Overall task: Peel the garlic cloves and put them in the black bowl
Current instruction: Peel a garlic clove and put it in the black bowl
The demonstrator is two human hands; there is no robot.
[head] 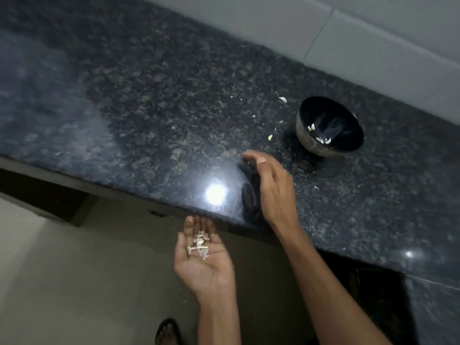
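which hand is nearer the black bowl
Right. The right hand hovers over the counter just left of the black bowl, apart from it. The left hand is off the counter edge, palm up, carrying garlic peels.

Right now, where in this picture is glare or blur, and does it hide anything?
Head view: a bright lamp reflection glares on the counter near its front edge, just left of the right hand; the counter's far left is hazy and smeared; the dim light leaves the bits in the black bowl and the peels on the left hand small but visible.
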